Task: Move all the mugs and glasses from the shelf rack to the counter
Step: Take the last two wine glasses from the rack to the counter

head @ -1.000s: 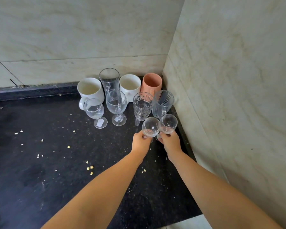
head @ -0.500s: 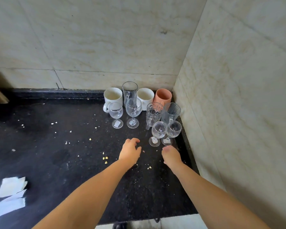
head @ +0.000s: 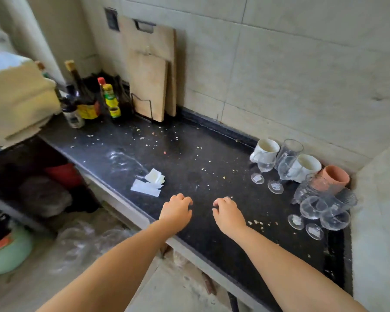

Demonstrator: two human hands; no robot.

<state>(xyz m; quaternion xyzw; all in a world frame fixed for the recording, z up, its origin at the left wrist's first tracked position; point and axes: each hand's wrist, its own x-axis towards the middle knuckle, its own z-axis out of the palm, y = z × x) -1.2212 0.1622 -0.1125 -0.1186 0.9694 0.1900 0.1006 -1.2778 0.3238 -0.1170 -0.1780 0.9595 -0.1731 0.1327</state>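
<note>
Both hands, left hand (head: 176, 211) and right hand (head: 229, 213), hover empty with loosely curled fingers over the counter (head: 189, 167). Mugs (head: 267, 146) and glasses (head: 313, 208) crowd its right back corner; cutting boards (head: 149, 84) lean at the back edge.

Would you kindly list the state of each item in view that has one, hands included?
Left hand: empty, fingers loosely curled.
Right hand: empty, fingers loosely curled.
Two nearest wine glasses: upright on the counter, empty.
Pink mug: upright, empty.
White mugs: upright, empty.
Cutting boards: standing against the wall.
Sauce bottles: upright, capped.
</note>
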